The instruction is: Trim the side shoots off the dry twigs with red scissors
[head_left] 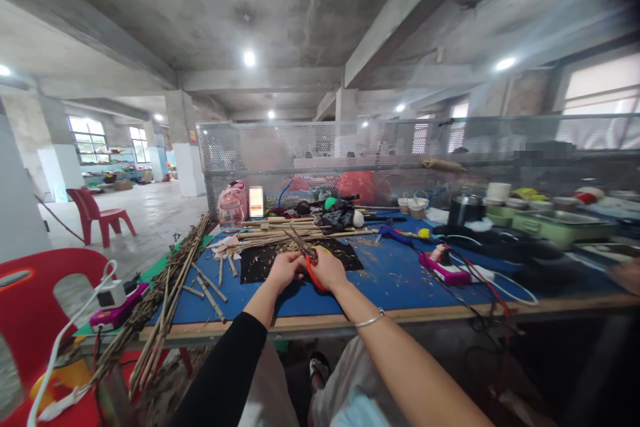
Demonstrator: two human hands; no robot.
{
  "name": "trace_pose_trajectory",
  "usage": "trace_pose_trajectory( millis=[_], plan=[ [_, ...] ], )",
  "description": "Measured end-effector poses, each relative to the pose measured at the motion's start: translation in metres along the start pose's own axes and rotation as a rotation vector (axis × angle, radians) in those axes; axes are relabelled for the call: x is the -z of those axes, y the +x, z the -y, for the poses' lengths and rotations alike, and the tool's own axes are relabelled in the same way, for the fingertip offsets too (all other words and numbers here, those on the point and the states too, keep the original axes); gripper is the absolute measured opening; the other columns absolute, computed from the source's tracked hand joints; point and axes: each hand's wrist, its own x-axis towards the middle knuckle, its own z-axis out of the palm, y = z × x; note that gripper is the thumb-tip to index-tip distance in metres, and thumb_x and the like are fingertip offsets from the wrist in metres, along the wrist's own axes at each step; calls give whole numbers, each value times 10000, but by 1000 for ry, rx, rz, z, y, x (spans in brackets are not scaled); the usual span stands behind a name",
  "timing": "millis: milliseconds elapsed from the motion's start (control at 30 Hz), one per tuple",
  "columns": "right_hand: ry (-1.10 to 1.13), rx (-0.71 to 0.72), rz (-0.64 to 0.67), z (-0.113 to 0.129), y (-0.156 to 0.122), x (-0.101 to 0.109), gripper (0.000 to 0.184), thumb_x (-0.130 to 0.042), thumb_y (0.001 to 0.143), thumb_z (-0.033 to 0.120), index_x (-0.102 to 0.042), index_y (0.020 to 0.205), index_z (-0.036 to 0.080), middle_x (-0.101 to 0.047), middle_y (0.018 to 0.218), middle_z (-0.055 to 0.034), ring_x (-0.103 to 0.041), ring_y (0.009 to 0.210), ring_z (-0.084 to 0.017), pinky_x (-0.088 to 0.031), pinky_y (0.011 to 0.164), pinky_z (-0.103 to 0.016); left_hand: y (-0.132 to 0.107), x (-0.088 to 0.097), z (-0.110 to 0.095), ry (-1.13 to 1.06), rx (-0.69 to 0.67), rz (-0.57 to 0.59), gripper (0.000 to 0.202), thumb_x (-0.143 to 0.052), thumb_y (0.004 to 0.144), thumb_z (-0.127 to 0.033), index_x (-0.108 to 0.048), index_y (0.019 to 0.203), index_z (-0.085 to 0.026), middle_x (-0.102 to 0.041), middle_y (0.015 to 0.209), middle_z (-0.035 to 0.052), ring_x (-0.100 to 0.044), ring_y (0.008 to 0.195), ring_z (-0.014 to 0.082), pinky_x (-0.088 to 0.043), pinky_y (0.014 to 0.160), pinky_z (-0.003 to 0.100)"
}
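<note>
My right hand (329,269) is wrapped round the red handles of a pair of scissors (311,275). Their dark blades point up and away to the left over a black cloth (254,265) strewn with pale chips. Close beside the scissors, my left hand (285,271) has its fingers pinched together; what lies in them, if anything, is too small to make out. Beyond both hands, a bundle of cut tan stalks (280,235) lies across the table. Several short stalk pieces (213,297) are scattered to the left of the cloth.
Long dried stalks (173,307) overhang the blue table's (400,297) left edge. Purple power strips stand left (117,307) and right (447,270), with trailing cables. A blue glue gun (397,235) lies right of the cloth. A perforated metal screen (270,147) backs the table.
</note>
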Motion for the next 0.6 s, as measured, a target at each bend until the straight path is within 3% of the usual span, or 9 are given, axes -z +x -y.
trace_pose_trajectory(
  millis=[167, 300, 433, 600],
  plan=[
    [-11, -28, 44, 0, 1, -1, 579, -326, 745, 693, -546, 923, 188, -642, 866, -97, -601, 828, -222, -386, 664, -278, 3, 2, 2, -25, 5, -36, 260, -629, 647, -348, -671, 757, -117, -593, 562, 17, -458, 436, 55, -375, 431, 167],
    [-18, -22, 34, 0, 0, 0, 572, -341, 725, 708, -560, 851, 195, -647, 833, -85, -605, 811, -222, -387, 652, -272, 7, 6, 7, -4, 0, -141, 263, -633, 649, -347, -664, 785, -124, -602, 584, 21, -473, 442, 62, -369, 414, 166],
    [-2, -21, 21, 1, -1, 1, 570, -396, 707, 697, -546, 929, 194, -638, 887, -79, -597, 848, -219, -389, 677, -275, 9, 7, 7, 54, -5, -242, 263, -672, 614, -340, -655, 768, -127, -586, 552, 11, -470, 430, 67, -351, 392, 165],
    [-8, 37, -28, 2, -1, 3, 593, -454, 689, 674, -524, 984, 164, -602, 976, -107, -555, 941, -226, -381, 748, -289, 10, 7, 7, 95, -37, -279, 262, -703, 579, -344, -640, 689, -116, -558, 503, -4, -438, 393, 62, -339, 374, 174]
  ],
)
